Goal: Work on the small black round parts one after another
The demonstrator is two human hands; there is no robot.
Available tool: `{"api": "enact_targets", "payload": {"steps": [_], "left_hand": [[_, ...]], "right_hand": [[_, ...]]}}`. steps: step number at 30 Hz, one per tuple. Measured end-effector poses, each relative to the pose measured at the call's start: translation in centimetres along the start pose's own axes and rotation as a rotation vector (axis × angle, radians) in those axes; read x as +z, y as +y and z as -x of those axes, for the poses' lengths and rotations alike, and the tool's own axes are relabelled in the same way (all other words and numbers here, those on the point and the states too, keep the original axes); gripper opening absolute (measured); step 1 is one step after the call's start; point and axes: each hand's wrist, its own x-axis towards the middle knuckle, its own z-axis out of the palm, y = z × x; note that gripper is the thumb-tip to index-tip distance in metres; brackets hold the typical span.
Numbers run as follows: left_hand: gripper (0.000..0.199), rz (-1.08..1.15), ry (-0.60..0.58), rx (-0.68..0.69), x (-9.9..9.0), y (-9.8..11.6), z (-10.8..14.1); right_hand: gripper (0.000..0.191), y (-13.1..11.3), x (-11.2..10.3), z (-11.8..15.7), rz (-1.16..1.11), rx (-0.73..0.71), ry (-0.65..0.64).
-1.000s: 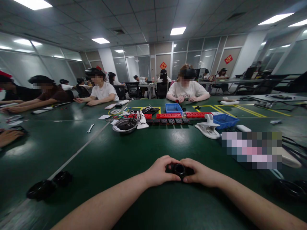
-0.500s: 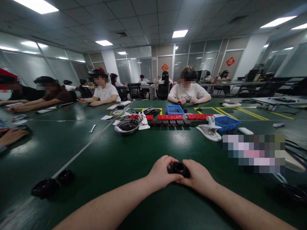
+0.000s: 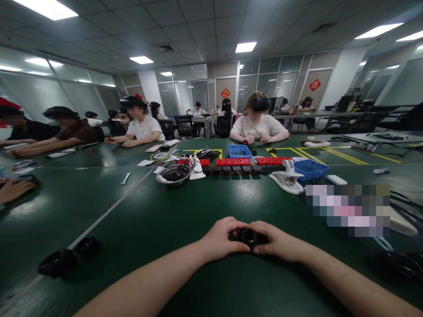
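Note:
Between my two hands a small black round part (image 3: 248,236) with a circular opening facing up sits at the table's near middle. My left hand (image 3: 220,238) curls round its left side, fingertips at the far edge and thumb at the near edge. From the right, my right hand (image 3: 280,241) meets the same part with its fingertips and thumb, its palm held off the side. Two similar black round parts, a larger one (image 3: 57,263) and a smaller one (image 3: 87,247), lie to the left on the green table (image 3: 139,233).
Farther out are a metal bowl (image 3: 173,175), red power strips (image 3: 234,161), blue bins (image 3: 310,169), a white clip stand (image 3: 288,178) and a wrench (image 3: 125,178). Black coiled cable (image 3: 401,266) lies at right. Co-workers sit around the table, one directly opposite (image 3: 259,125).
My right hand has loosened its wrap, its palm shifting right, away from the black part, while thumb and fingertips stay at it. More of the part's ring now shows.

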Motion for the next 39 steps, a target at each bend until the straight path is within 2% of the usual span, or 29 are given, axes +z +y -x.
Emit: {"api": "enact_targets", "payload": {"steps": [7,13,16,19,22,25,28,31,35,39], "left_hand": [[0.044,0.029,0.025,-0.05,0.3,0.3,0.0],[0.046,-0.007,0.204,-0.204,1.4,0.2,0.0],[0.044,0.014,0.217,-0.192,1.5,0.0,0.0],[0.043,0.063,0.151,-0.101,1.1,-0.2,-0.1],[0.043,0.088,0.079,-0.029,0.7,-0.4,0.0],[0.043,0.081,0.039,-0.001,0.4,-0.3,0.0],[0.043,0.073,0.029,-0.003,0.3,-0.2,-0.1],[0.044,0.068,0.021,-0.013,0.3,-0.1,-0.1],[0.044,0.072,0.016,-0.019,0.3,-0.1,-0.1],[0.043,0.074,0.067,-0.045,0.7,-0.2,0.0]], "right_hand": [[0.029,0.0,0.8,-0.3,0.029,0.103,0.076],[0.034,-0.8,2.8,-0.8,0.374,0.223,0.294],[0.037,-1.4,3.1,-0.7,0.482,0.245,0.33],[0.041,-1.6,2.7,-0.4,0.392,0.141,0.303],[0.041,-1.2,1.7,-0.1,0.205,0.014,0.184],[0.037,-0.8,0.7,0.1,0.073,-0.013,0.059],[0.032,-0.6,0.1,0.1,-0.004,-0.034,-0.004],[0.029,-0.5,-0.1,-0.1,-0.033,-0.044,-0.013],[0.031,0.0,0.2,-0.3,-0.048,0.022,0.02],[0.031,0.2,1.3,-0.5,0.026,0.093,0.119]]}}
